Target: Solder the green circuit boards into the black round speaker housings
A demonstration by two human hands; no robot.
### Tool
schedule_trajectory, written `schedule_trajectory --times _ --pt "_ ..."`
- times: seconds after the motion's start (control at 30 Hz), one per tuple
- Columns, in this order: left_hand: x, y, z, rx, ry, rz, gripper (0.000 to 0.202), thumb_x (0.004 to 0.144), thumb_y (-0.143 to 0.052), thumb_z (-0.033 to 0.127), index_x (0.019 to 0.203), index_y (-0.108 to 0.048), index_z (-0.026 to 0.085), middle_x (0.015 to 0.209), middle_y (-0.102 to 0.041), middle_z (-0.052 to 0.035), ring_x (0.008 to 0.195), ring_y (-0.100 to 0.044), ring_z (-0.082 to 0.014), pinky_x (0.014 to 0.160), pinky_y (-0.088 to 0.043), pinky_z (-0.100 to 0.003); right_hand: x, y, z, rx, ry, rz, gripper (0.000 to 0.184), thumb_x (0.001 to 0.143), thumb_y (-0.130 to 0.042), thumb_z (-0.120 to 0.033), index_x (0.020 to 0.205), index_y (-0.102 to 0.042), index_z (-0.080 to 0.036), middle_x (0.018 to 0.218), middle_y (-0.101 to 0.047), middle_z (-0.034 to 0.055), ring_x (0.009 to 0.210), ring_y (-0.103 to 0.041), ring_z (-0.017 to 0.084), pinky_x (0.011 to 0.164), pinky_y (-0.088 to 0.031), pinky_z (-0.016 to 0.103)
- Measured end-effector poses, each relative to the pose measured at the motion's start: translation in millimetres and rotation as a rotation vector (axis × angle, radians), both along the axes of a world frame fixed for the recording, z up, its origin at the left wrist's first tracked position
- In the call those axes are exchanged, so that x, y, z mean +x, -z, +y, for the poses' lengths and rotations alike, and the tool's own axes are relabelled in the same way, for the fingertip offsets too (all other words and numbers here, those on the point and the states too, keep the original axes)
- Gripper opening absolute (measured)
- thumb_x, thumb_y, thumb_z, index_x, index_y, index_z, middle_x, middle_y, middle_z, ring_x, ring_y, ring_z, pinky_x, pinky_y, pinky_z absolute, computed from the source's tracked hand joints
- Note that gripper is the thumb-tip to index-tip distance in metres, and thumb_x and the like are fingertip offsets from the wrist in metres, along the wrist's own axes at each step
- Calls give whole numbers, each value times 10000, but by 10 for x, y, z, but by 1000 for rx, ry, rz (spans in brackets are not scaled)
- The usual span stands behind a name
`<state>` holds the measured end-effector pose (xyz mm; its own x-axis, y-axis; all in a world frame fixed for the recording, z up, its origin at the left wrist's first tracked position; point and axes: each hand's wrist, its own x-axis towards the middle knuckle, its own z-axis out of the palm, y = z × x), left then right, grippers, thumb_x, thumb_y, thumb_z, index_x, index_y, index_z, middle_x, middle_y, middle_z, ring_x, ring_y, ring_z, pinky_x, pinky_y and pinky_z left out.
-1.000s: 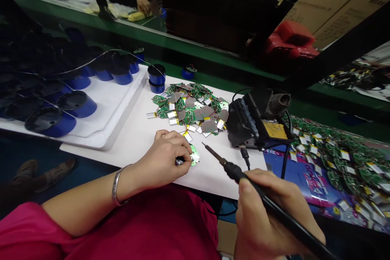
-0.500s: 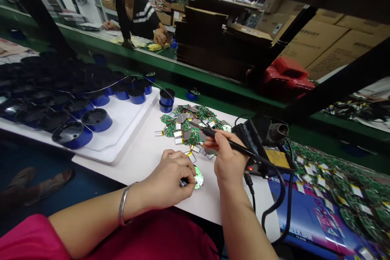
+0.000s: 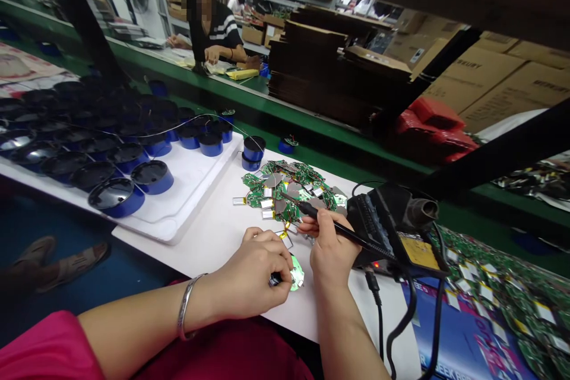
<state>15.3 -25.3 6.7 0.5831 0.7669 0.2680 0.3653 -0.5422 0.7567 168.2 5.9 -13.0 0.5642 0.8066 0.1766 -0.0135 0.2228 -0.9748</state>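
Board at 6 o'clock of pile. My left hand curls at it, hold hidden; my right hand wraps iron. Board looks light, stiff, fragile: rim hold.

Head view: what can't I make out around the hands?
In the head view:
Round green circuit board: partly hidden behind the left hand.
Small black item: mostly covered by that hand.
Slim black soldering iron: tip too small against heaped green circuit boards to judge contact.
Glossy blue printed panel: cut off by the bottom edge.
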Motion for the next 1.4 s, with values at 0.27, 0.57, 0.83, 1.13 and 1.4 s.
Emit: schedule_trajectory --times 0.27,0.57,0.83,1.13,1.4 --pt "-3 15 5 -12 1 -10 158 729 -648 88 619 -651 201 818 -727 52 892 -597 -149 889 -298 -394 -6 -6 13 -25 -9 16 292 835 -689 -426 804 -616 -145 641 -702 31 492 -670 162 510 -588 266" --pt "-15 8 9 -30 0 -8 139 720 -653 101 616 -657 194 812 -719 69 892 -592 -132 893 -277 -375 -14 13 43 -18 -3 -18 306 841 -683 -441 783 -620 -147 662 -709 31 500 -674 157 516 -591 264" --pt "-19 -4 -9 -23 0 7 149 733 -655 103 621 -656 200 820 -720 78 895 -594 -132 894 -283 -376 -27 14 89 -5 -10 -28 314 840 -682 -452 817 -627 -144 673 -709 33 510 -681 167 511 -592 278" --pt "-30 -26 11 12 0 57 138 765 -665 123 681 -702 226 843 -732 63 933 -622 -149 916 -296 -389 91 -127 -401 130 -102 -356 258 937 -607 -310 1165 -675 -210 959 -749 57 782 -745 191 738 -639 352" --pt "-57 -42 -27 73 0 71 133 810 -665 155 701 -694 226 869 -739 56 941 -630 -158 938 -303 -400 258 -51 -891 380 -272 -919 458 871 -609 -26 1289 -589 -211 991 -745 78 887 -702 183 743 -609 330"
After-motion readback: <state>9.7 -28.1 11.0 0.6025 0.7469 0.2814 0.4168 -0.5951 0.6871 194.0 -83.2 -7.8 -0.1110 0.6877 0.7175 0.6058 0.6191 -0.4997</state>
